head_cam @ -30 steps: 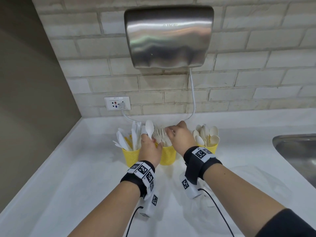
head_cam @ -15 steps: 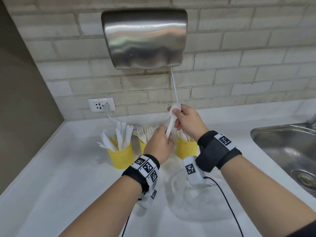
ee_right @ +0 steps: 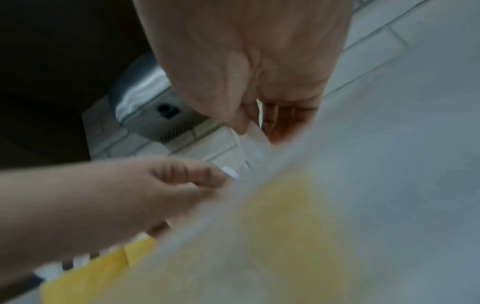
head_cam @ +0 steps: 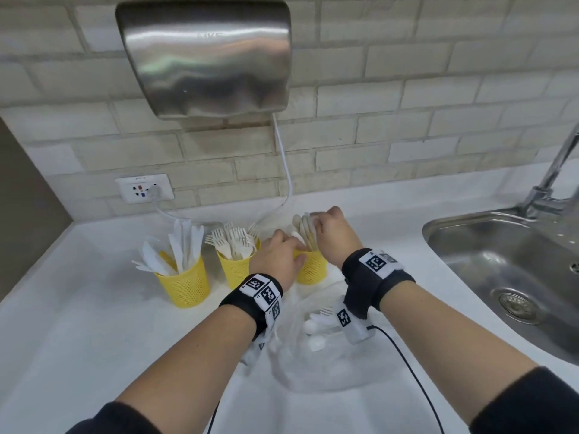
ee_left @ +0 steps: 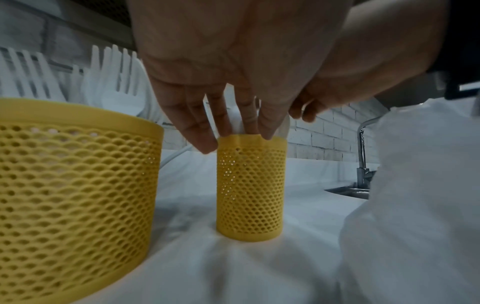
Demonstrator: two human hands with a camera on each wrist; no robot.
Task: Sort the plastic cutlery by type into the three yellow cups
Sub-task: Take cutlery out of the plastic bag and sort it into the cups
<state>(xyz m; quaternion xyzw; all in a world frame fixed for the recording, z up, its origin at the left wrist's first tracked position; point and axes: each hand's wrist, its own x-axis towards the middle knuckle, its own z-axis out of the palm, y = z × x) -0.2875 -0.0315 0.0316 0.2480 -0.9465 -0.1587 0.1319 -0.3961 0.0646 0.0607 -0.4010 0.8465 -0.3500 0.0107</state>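
Observation:
Three yellow mesh cups stand in a row near the wall: the left cup (head_cam: 185,283) holds knives, the middle cup (head_cam: 233,269) (ee_left: 72,185) holds forks, the right cup (head_cam: 313,269) (ee_left: 250,185) holds spoons. My right hand (head_cam: 315,222) (ee_right: 253,127) pinches the bowl end of a white spoon (ee_right: 255,144) that stands in the right cup. My left hand (head_cam: 296,245) (ee_left: 239,133) lies with straight fingers on that cup's near rim, against the spoons. In the right wrist view the cup is a yellow blur.
A clear plastic bag (head_cam: 300,364) with loose white cutlery (head_cam: 316,321) lies on the white counter under my wrists. A steel sink (head_cam: 501,277) and tap (head_cam: 551,177) are at the right. A hand dryer (head_cam: 206,57), its cable and a wall socket (head_cam: 144,191) are behind the cups.
My right hand has come down from above with the spoon and set it in the right cup. My left hand has let go of the handle and moved to that cup's rim.

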